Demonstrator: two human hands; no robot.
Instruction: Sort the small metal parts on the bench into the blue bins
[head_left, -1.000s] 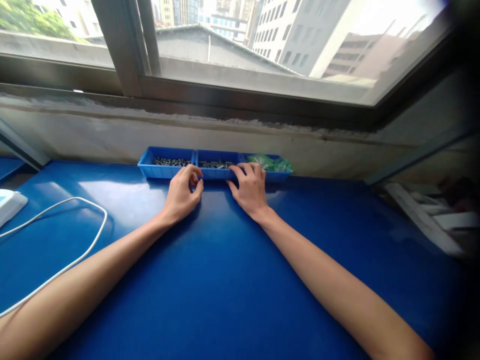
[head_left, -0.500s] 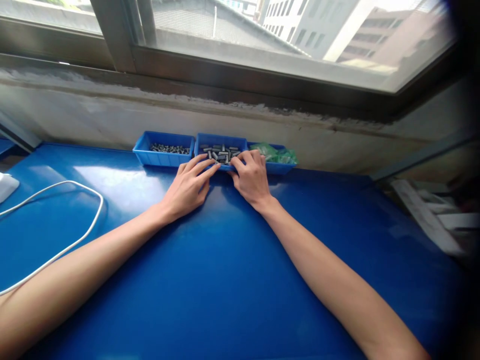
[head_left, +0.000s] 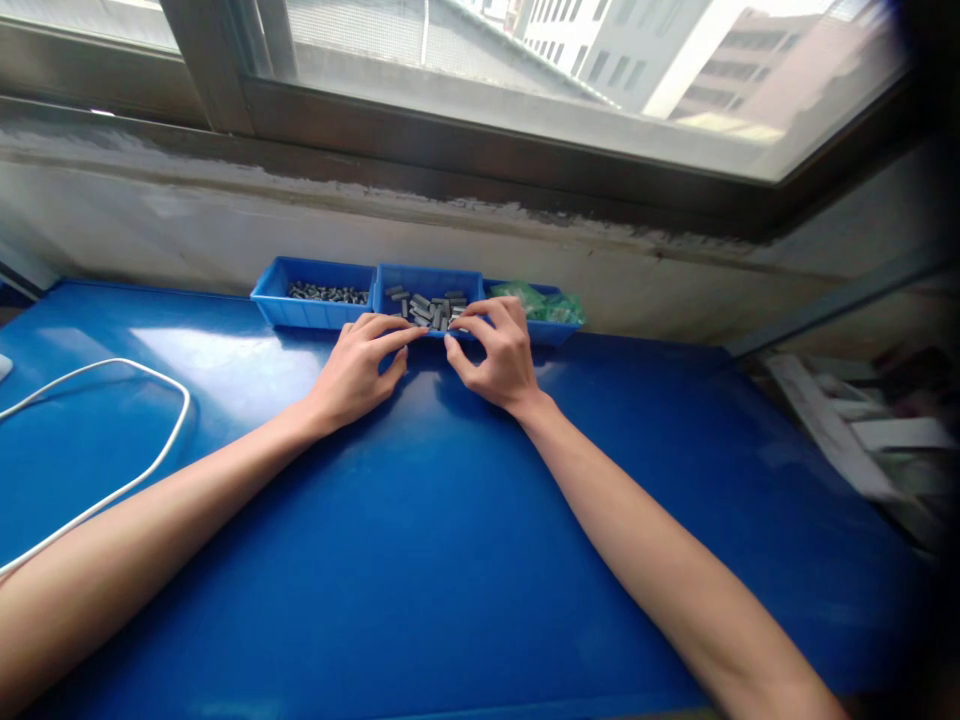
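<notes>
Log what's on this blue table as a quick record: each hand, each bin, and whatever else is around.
left hand: fingertips at the front rim of the middle bin, thumb apart
right hand: fingers curled over the same bin's front right; grip unclear
middle bin: loose metal pieces
left bin: small metal parts
right bin: green bag, contents unclear
layout: three blue bins in a row along the table's far edge
rest: white cable, left side

Through my camera, glossy blue tabletop (head_left: 420, 560) at six o'clock, scuffed pale wall (head_left: 315, 215) beyond, metal-framed window (head_left: 465, 135) at twelve, daylight glare (head_left: 217, 360) toward ten.
</notes>
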